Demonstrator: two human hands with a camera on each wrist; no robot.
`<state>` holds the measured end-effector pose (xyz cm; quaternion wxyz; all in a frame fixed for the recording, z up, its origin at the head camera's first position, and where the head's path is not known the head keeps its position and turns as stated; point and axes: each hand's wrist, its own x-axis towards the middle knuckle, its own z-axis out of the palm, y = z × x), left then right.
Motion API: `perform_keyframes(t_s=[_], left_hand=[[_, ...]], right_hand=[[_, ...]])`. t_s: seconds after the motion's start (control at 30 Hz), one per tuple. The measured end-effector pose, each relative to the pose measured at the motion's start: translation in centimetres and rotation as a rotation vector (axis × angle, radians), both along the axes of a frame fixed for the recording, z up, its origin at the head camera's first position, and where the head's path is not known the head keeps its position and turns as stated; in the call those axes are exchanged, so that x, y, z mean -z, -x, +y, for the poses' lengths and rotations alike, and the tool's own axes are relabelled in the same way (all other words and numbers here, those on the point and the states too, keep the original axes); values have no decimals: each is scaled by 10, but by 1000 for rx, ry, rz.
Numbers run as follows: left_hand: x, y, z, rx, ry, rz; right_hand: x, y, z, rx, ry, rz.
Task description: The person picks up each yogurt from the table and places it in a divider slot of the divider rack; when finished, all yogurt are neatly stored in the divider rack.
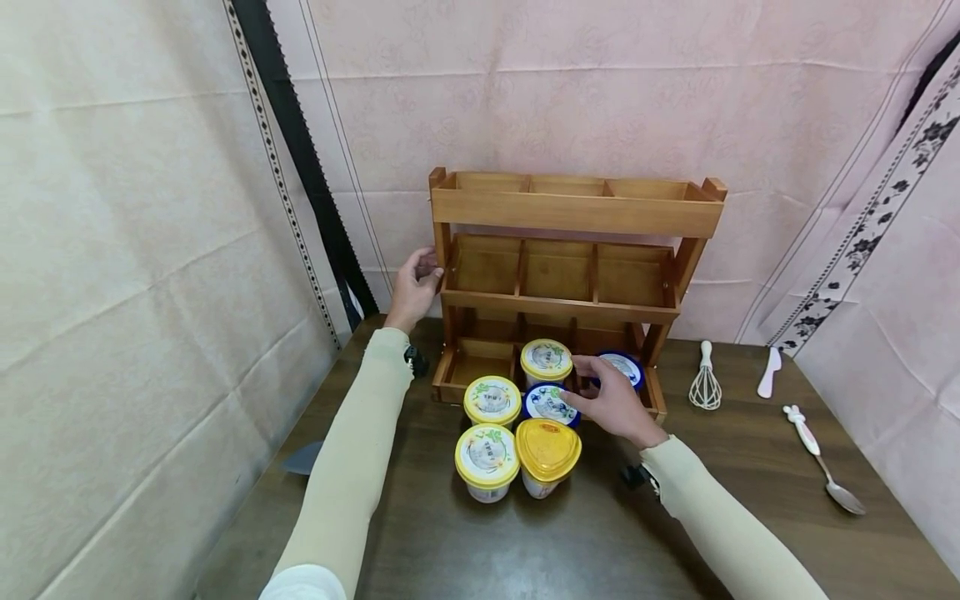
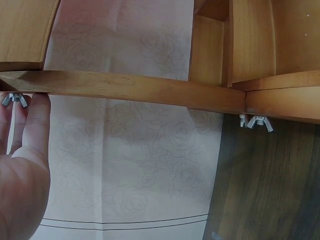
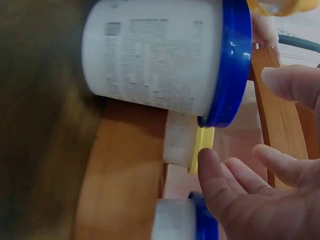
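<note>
A wooden three-tier rack stands at the back of the table. My left hand touches its left side post, fingers extended beside a wing nut in the left wrist view. My right hand is spread beside a blue-lidded tub in front of the rack. The right wrist view shows thumb and fingers apart from that tub's blue rim, holding nothing. In the bottom tier sit a yellow-lidded tub, in the middle compartment, and another blue-lidded tub, on the right, partly hidden by my right hand.
Two flat yellow-lidded tubs and a tub with a domed yellow lid stand before the rack. On the table's right lie a whisk, a white-handled spreader and a spoon. Cloth walls surround the table.
</note>
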<state>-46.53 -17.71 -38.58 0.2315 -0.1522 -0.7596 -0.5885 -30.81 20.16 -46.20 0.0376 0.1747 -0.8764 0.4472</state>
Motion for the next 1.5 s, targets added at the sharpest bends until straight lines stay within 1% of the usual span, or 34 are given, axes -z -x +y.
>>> perform_keyframes(t_s=[0.23,0.33,0.47,0.7,0.8,0.97,1.13,1.43,1.5], left_hand=[[1,1,1,-4,5,-7],[2,1,2,-6,5,-11],[2,1,2,1,0,-14],[3,1,1,1,0,-19],[1,0,1,-8,10,-19],[-3,-1,0,-17,18,-22],[-4,-1,1,-16,21,-20],[-2,-1,0,16,3,-6],[-1,-1,0,18,0,-13]], right_hand=[[15,-13,10,-16,19,-42],[20,-17,11,-41,39,-39],[27,-21,13,-84,36,-20],[34,-20,17,-213,-19,47],[34,-17,17,-241,-18,39],[34,-13,18,-248,-29,10],[36,-13,19,-234,-20,24],[35,-16,21,-236,68,-28],[34,-17,22,-234,75,-23]])
